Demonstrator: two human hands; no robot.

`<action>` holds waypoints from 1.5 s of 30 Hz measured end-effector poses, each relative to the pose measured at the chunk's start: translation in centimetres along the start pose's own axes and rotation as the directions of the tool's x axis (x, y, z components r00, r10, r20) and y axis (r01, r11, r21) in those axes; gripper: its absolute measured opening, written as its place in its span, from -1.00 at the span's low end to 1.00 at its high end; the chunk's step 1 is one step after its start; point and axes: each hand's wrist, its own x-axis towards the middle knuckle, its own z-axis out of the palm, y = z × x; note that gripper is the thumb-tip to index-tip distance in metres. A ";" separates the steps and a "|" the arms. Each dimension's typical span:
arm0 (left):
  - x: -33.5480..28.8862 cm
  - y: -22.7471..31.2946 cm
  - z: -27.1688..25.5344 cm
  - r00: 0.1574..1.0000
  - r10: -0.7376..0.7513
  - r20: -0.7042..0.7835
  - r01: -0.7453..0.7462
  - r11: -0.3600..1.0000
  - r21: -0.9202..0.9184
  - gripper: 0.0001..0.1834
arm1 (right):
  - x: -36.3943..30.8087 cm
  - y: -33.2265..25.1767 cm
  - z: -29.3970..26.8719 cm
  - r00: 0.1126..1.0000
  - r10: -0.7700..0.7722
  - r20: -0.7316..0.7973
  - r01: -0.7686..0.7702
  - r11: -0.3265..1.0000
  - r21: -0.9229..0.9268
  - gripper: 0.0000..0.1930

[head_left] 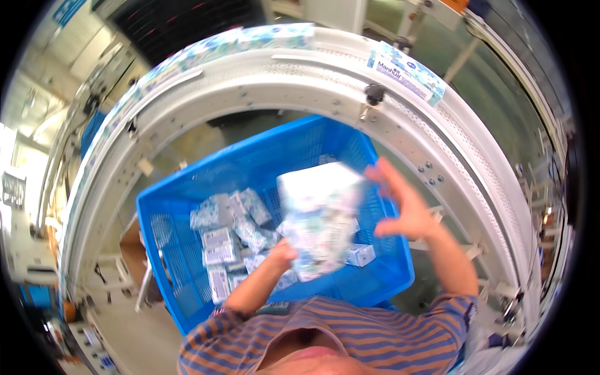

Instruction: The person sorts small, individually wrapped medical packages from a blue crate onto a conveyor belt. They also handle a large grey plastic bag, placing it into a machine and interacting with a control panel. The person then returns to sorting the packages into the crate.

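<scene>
A blurred pack of tissues (320,219), white and pale blue, is over a blue plastic crate (187,187). My left hand (282,255) grips the pack at its lower left edge. My right hand (403,203) is beside the pack's right side with its fingers spread apart, not clearly touching it. Several small tissue packs (225,240) lie loose on the crate's floor. My striped sleeves come in from the lower edge.
A curved white conveyor (300,69) arcs around the crate's far side, carrying tissue packs (406,72) on its belt. A cardboard box (132,256) sits at the crate's left. Machine frames stand at the left and right.
</scene>
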 end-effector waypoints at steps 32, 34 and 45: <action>-38.9 -9.0 -15.6 0.416 0.407 -0.813 0.831 -0.534 0.157 -0.36 | 5.3 44.5 27.5 0.847 0.191 0.497 0.480 0.128 -0.868 -0.42; -39.1 -8.8 -15.0 0.369 0.404 -0.837 0.839 -0.532 0.113 -0.34 | 4.1 46.4 28.6 0.835 0.194 0.515 0.509 0.082 -0.857 -0.36; -35.0 -4.5 -10.3 0.400 0.121 -0.909 0.816 -0.499 0.292 -0.11 | -3.3 16.7 13.9 0.927 0.310 0.210 -0.290 0.949 -0.122 0.11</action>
